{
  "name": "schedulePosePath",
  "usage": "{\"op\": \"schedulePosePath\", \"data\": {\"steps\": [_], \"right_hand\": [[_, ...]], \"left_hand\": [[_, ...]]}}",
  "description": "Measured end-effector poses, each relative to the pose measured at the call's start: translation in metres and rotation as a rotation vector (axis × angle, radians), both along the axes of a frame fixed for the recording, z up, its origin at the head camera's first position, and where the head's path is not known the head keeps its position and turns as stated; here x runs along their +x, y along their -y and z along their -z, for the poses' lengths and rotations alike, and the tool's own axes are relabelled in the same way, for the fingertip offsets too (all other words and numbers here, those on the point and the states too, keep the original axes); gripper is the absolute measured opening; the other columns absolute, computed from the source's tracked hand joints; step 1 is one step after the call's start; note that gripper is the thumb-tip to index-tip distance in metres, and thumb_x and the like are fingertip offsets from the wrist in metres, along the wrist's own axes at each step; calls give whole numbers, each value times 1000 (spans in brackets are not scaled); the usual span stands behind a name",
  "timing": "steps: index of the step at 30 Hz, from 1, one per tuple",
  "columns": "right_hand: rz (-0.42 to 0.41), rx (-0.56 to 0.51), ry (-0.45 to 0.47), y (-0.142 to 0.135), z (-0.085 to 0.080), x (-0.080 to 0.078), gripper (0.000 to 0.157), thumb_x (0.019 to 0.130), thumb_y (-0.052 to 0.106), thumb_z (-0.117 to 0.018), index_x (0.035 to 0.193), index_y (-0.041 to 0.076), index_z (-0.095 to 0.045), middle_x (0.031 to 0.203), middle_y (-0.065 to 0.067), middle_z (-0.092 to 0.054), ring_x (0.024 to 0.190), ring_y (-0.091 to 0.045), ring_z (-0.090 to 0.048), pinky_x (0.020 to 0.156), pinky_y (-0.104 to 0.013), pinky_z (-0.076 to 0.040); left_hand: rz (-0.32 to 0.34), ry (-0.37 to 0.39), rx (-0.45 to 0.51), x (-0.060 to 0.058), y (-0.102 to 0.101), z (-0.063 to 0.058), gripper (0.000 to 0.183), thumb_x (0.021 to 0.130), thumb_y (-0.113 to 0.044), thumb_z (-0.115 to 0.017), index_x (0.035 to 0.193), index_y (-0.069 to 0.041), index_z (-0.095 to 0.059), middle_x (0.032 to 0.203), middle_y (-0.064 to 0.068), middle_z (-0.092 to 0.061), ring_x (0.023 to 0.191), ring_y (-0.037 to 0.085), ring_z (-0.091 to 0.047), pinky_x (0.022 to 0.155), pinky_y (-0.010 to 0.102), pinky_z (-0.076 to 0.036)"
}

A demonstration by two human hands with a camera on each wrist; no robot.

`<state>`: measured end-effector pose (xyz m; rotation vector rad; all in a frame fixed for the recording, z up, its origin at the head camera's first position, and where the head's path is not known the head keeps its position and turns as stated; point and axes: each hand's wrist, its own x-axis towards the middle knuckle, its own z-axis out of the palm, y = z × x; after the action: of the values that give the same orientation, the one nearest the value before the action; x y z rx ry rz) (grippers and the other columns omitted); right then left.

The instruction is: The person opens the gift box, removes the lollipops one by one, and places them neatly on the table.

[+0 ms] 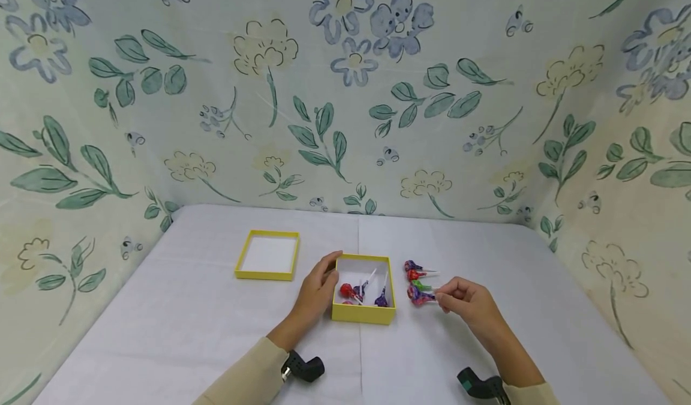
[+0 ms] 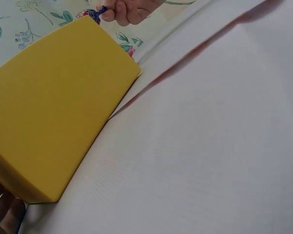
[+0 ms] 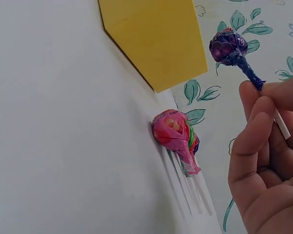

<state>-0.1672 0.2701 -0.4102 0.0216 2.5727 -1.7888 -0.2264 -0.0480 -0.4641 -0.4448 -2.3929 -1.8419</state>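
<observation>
My left hand (image 1: 318, 288) holds the left side of an open yellow box (image 1: 363, 315), its fingers reaching toward the back corner; in the left wrist view, those fingers show at the box's lower edge. Inside lie several wrapped lollipops, among them a red lollipop (image 1: 346, 290) and a purple lollipop (image 1: 381, 300). To the right of the box, my right hand (image 1: 472, 303) pinches a purple-wrapped lollipop (image 3: 228, 47) near the base of its wrapper, raised above the table. Under it, a pink lollipop (image 3: 172, 127) lies in a row with others, sticks pointing right.
A shallow yellow-rimmed lid (image 1: 267, 255) lies on the white-covered table (image 1: 189, 309), left of the box and farther back. Floral cloth (image 1: 324, 123) rises behind the table and along both sides.
</observation>
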Motion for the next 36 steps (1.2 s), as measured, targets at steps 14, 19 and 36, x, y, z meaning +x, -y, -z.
{"op": "schedulePosePath", "data": {"steps": [14,19,36], "right_hand": [[17,69,92,-6,9,4,18,86,15,-72,95,0,-66,82,-16,-64,59,-15,-44,47,-25,-39],[21,86,100,-7,13,3,17,85,15,-72,94,0,-67,83,-14,-64,58,-15,-43,45,-25,-38],[-12,129,118,-21,24,-2,18,85,16,-72,93,0,-67,66,-5,-54,52,-12,-41,43,-24,-37]], "left_hand": [[5,-7,11,1,0,0,43,102,-17,-44,140,-37,-45,142,-4,-47,130,17,-46,108,39,-40],[13,-28,19,1,0,0,43,102,-16,-44,142,-32,-45,143,-1,-48,130,21,-47,107,41,-40],[9,-36,3,0,0,-1,43,102,-16,-44,144,-28,-44,144,0,-46,131,19,-45,108,40,-39]]}}
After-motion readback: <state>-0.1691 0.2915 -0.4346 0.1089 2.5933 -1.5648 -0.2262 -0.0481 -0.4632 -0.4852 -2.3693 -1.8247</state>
